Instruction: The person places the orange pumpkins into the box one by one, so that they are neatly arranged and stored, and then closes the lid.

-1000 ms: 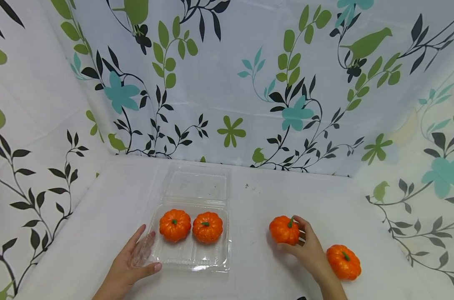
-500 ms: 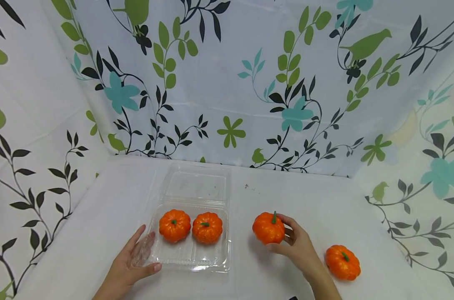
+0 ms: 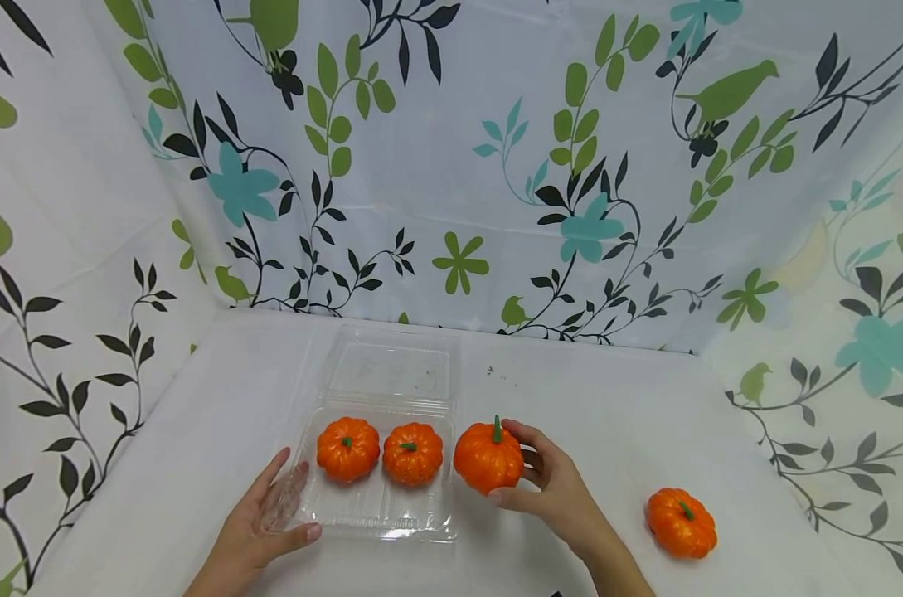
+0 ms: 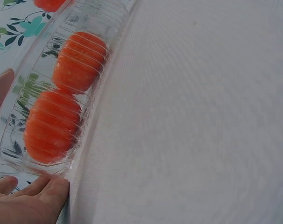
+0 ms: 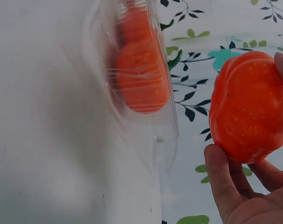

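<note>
My right hand (image 3: 544,485) grips a small orange toy pumpkin (image 3: 488,458) with a green stem, fingers on its far side and thumb on the near side. The pumpkin is at the right edge of a clear plastic clamshell container (image 3: 376,516); in the right wrist view the held pumpkin (image 5: 251,107) is raised beside the container wall. Two more pumpkins, a left one (image 3: 348,448) and a right one (image 3: 412,453), sit side by side in the container's far half. My left hand (image 3: 250,526) rests against the container's left side, fingers spread and fairly straight.
The container's lid (image 3: 391,369) lies folded back flat, away from me. Another orange pumpkin (image 3: 682,522) sits on the white tabletop (image 3: 570,390) at the right. Behind and at both sides hangs a leaf-patterned curtain (image 3: 451,166).
My right hand has carried the pumpkin leftward across the table to the container's right edge, raising it slightly. The left hand and the container have stayed in place.
</note>
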Motion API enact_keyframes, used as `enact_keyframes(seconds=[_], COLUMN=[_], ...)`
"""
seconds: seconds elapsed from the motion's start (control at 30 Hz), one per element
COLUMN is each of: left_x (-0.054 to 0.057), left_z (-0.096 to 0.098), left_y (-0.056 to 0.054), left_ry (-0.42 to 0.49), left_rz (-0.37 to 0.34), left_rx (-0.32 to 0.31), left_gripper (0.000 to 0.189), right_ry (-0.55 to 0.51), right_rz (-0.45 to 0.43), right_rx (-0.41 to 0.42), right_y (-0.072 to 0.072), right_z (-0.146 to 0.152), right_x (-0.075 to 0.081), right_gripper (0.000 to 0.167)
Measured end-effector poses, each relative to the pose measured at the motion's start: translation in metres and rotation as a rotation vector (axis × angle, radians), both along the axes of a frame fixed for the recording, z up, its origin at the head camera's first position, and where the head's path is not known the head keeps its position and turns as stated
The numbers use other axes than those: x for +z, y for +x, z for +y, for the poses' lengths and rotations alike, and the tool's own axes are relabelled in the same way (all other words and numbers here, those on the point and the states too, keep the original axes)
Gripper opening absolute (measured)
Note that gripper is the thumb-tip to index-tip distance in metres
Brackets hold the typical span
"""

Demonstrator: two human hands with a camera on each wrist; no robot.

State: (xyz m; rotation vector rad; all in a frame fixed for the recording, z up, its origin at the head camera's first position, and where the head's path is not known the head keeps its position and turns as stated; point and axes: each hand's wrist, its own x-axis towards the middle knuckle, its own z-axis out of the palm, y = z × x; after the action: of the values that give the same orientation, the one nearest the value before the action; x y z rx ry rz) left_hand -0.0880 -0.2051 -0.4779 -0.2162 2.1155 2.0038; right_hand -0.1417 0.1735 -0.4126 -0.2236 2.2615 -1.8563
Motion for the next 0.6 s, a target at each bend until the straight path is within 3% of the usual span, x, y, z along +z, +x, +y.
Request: enact_keyframes(seconds=[0.23, 0.6], left_x=[0.001, 0.002], left_z=[0.000, 0.001], left_y=[0.000, 0.000], left_ry=[-0.063, -0.091], left_rz=[-0.013, -0.019], left_rx=[-0.008, -0.007], left_gripper=[0.113, 0.112], right_ry=[-0.062, -0.224], right_rz=[0.008, -0.097], right_rx=[0.125, 0.227], right_y=[0.001, 0.005], right_z=[-0.017, -0.037], right_x=[0.002, 0.006], right_gripper=[0.076, 0.070])
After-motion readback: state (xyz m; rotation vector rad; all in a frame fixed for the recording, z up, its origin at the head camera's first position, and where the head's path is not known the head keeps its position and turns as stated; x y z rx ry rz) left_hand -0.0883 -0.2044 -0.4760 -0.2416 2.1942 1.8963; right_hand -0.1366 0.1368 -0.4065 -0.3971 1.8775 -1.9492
